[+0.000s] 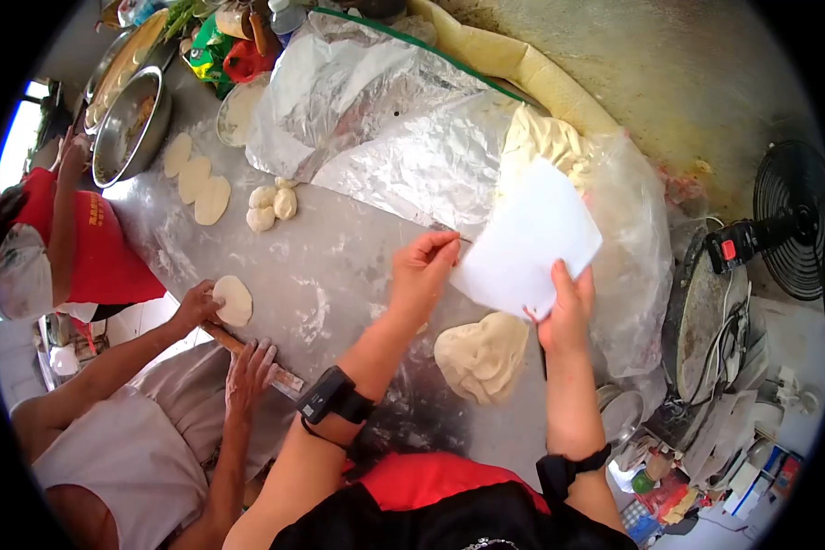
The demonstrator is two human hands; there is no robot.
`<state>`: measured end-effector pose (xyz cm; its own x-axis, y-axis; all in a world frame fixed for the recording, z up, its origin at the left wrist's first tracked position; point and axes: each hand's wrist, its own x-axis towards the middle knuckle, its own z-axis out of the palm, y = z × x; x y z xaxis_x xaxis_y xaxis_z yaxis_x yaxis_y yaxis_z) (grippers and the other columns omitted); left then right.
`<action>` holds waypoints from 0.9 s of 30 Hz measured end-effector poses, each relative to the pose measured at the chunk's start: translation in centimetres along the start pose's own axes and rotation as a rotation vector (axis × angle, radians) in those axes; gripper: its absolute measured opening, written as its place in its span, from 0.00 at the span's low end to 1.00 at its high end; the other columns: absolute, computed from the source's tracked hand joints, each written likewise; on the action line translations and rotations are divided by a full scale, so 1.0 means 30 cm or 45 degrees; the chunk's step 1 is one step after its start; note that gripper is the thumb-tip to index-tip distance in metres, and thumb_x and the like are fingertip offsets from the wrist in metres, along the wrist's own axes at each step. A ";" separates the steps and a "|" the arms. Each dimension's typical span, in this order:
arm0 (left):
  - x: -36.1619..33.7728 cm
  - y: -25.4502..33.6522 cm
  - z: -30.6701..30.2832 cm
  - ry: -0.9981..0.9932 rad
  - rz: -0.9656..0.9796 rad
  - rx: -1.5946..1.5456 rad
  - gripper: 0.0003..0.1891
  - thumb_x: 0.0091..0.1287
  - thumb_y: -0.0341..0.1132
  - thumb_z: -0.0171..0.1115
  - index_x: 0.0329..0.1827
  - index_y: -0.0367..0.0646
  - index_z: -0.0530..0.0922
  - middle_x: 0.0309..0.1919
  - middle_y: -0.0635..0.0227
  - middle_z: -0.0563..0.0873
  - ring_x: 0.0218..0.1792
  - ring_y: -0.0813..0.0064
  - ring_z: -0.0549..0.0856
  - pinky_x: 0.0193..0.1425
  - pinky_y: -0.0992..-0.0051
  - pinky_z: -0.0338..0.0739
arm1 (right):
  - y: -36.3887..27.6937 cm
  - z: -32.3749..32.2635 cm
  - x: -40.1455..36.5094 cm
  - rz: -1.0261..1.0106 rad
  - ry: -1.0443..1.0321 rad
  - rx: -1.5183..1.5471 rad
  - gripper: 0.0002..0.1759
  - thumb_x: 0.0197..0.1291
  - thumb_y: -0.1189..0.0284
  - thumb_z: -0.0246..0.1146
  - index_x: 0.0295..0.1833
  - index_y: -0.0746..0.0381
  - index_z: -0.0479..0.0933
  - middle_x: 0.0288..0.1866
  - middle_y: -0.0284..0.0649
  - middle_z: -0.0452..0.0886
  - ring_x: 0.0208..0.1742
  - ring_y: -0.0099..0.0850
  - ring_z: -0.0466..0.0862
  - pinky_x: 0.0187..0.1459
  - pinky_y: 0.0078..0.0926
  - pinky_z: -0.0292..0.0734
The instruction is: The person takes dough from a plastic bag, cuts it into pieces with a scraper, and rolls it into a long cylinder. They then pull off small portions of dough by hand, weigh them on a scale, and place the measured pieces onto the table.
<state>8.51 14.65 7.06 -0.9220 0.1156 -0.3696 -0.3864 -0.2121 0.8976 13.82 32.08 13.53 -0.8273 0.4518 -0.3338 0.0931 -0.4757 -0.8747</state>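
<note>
My right hand (568, 307) grips the lower right corner of a flat white sheet (532, 238), thumb on top. The sheet is tilted above the worktop and looks blank. At its left edge my left hand (426, 266) is closed in a pinch on a thin dark stick-like thing (466, 240), too small to name. Below the sheet, between my forearms, a large lump of dough (483, 357) rests on the metal worktop (330, 266). Behind the sheet, more dough (545, 142) shows beside clear plastic film (394, 119), partly hidden.
On the left, a co-worker's hands hold a dough round (233, 301) and a rolling pin (225, 339). Several small dough balls (271, 203) and flat rounds (192, 179) lie farther back, near a metal bowl (133, 126). A black fan (788, 220) stands at the right.
</note>
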 end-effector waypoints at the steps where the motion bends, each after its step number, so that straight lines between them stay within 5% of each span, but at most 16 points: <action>1: -0.014 0.002 0.021 0.051 0.034 0.021 0.09 0.64 0.29 0.63 0.43 0.33 0.81 0.28 0.72 0.83 0.29 0.84 0.80 0.36 0.84 0.75 | -0.009 -0.038 -0.029 -0.027 0.038 -0.012 0.21 0.64 0.75 0.55 0.62 0.67 0.64 0.54 0.42 0.75 0.53 0.30 0.78 0.51 0.30 0.76; 4: -0.017 -0.016 0.047 0.133 -0.119 0.151 0.08 0.64 0.29 0.63 0.43 0.36 0.81 0.30 0.72 0.84 0.30 0.84 0.80 0.34 0.82 0.74 | -0.025 -0.198 -0.121 -0.040 0.151 -0.072 0.22 0.64 0.76 0.55 0.63 0.68 0.63 0.55 0.43 0.75 0.54 0.31 0.77 0.54 0.31 0.74; 13: 0.306 -0.104 0.306 0.161 0.443 0.373 0.11 0.62 0.30 0.62 0.44 0.32 0.81 0.36 0.61 0.86 0.36 0.76 0.84 0.43 0.77 0.77 | 0.037 -0.657 -0.488 0.357 0.307 -0.188 0.21 0.60 0.78 0.56 0.59 0.67 0.67 0.53 0.42 0.78 0.51 0.31 0.79 0.54 0.31 0.74; 16: 0.345 -0.157 0.348 -0.066 0.620 0.976 0.13 0.64 0.32 0.59 0.48 0.33 0.80 0.39 0.59 0.86 0.40 0.72 0.85 0.46 0.74 0.77 | 0.125 -0.758 -0.573 0.446 0.294 -0.340 0.21 0.58 0.78 0.59 0.58 0.66 0.68 0.51 0.40 0.79 0.49 0.30 0.80 0.52 0.29 0.74; 20: 0.294 -0.134 0.219 0.117 0.336 0.498 0.13 0.65 0.33 0.57 0.48 0.36 0.80 0.41 0.57 0.85 0.40 0.62 0.84 0.49 0.67 0.77 | 0.243 -0.907 -0.640 0.514 0.189 -0.881 0.23 0.55 0.76 0.62 0.57 0.67 0.68 0.49 0.39 0.80 0.48 0.28 0.80 0.51 0.25 0.74; 23: 0.210 -0.129 0.044 0.170 0.406 0.916 0.12 0.62 0.33 0.59 0.45 0.38 0.80 0.37 0.58 0.84 0.38 0.61 0.83 0.47 0.65 0.77 | 0.191 -0.812 -0.611 0.611 0.281 -1.200 0.26 0.52 0.74 0.64 0.58 0.67 0.68 0.51 0.44 0.79 0.52 0.34 0.79 0.55 0.31 0.72; 27: 0.029 -0.185 -0.052 0.118 0.448 1.405 0.08 0.60 0.33 0.62 0.40 0.40 0.80 0.35 0.62 0.81 0.38 0.61 0.80 0.42 0.65 0.75 | 0.211 -0.797 -0.566 -0.042 0.196 -1.709 0.29 0.51 0.72 0.65 0.60 0.65 0.68 0.58 0.53 0.73 0.60 0.47 0.72 0.61 0.41 0.65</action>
<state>9.82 14.42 1.38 -0.9900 0.1372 -0.0335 0.0813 0.7479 0.6589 41.71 39.44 5.25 -0.7781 0.5698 -0.2645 0.6128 0.5958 -0.5192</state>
